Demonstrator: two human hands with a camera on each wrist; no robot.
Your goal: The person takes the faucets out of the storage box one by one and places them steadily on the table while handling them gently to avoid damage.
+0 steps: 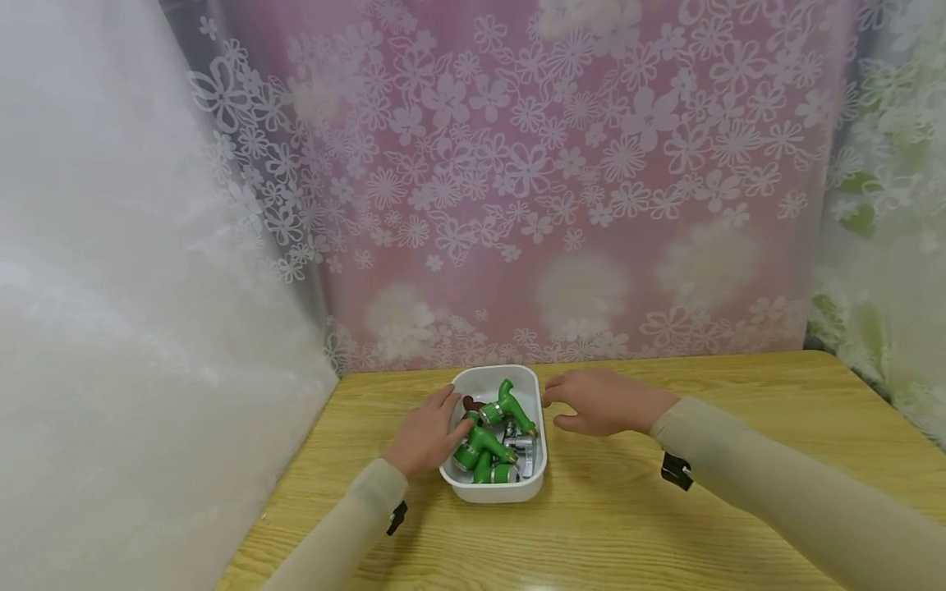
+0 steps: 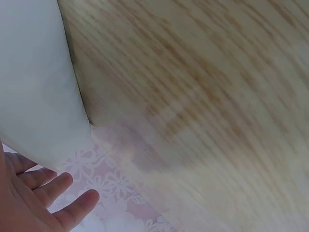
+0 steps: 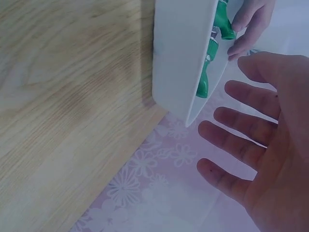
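Observation:
A white plastic basin (image 1: 495, 492) holds several green taps (image 1: 484, 443), along with a chrome faucet (image 1: 523, 447) and a dark red piece (image 1: 471, 403) partly covered by the green ones. My left hand (image 1: 424, 431) is at the basin's left rim, its thumb reaching over the edge beside a green tap. In the left wrist view its fingers (image 2: 50, 191) are loosely extended along the outer wall. To the right of the basin is my right hand (image 1: 594, 402), apart from the rim. The right wrist view shows its fingers (image 3: 231, 140) spread, with nothing in them.
The basin stands on a wood-grain table (image 1: 628, 525), near its far edge. A pink flowered curtain (image 1: 562, 205) hangs behind the table. White sheeting (image 1: 133, 328) closes off the left side, and a green-patterned curtain (image 1: 879, 271) hangs at the right.

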